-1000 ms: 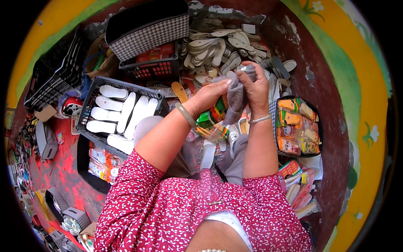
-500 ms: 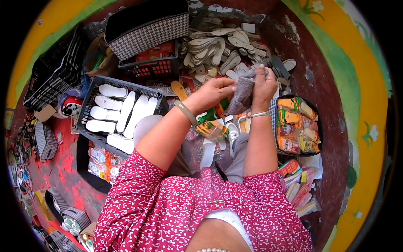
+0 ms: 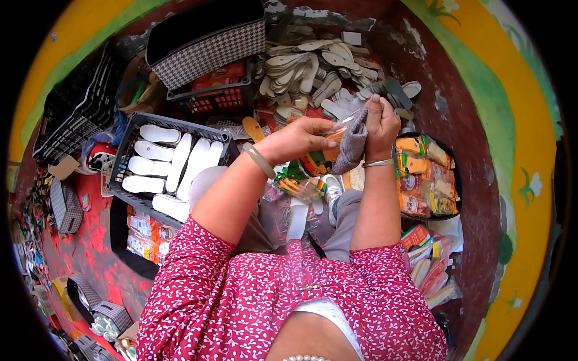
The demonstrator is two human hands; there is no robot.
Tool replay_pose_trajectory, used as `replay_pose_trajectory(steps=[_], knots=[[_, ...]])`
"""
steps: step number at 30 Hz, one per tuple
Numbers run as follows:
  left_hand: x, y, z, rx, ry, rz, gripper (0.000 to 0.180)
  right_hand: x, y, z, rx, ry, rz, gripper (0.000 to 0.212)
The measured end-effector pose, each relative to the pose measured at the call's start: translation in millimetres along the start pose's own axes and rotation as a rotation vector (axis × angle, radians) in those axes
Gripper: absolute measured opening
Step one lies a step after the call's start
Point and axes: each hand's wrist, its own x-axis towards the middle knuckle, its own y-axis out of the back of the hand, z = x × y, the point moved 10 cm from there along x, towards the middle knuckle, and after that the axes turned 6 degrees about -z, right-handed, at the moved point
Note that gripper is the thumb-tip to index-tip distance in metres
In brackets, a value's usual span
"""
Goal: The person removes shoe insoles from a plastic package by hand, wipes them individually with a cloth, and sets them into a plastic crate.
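In front of me, above my knees, my right hand (image 3: 382,123) is closed around the upper edge of a fuzzy grey cloth (image 3: 353,147), which hangs folded between my hands. My left hand (image 3: 301,139) pinches a clear plastic packet (image 3: 341,129) with orange in it, pressed against the cloth's left side. The packet's far end is hidden by the cloth. Below my left wrist, a clear packet with green and orange print (image 3: 304,188) lies by my lap, near a white insole (image 3: 297,220).
A grey crate (image 3: 127,180) of white insoles stands at left. Behind it is a houndstooth bin (image 3: 208,54) on a dark crate (image 3: 211,96). Loose insoles (image 3: 301,66) are heaped at the back. A bin of packaged insoles (image 3: 459,180) stands right, beside the dark red wall (image 3: 475,120).
The orange-tinted clear packet now shows between my left fingers and the cloth. The cloth has turned more upright, and my right hand has shifted slightly right.
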Motion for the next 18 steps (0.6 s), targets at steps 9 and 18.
replay_pose_trajectory(steps=[9,18], knots=[[-23,14,4,0.027,0.033,0.031,0.037,-2,40,28,0.233,-0.098,0.154,0.037],[-40,36,31,-0.292,-0.088,0.228,0.040,-14,31,115,1.276,-0.687,0.195,0.044]])
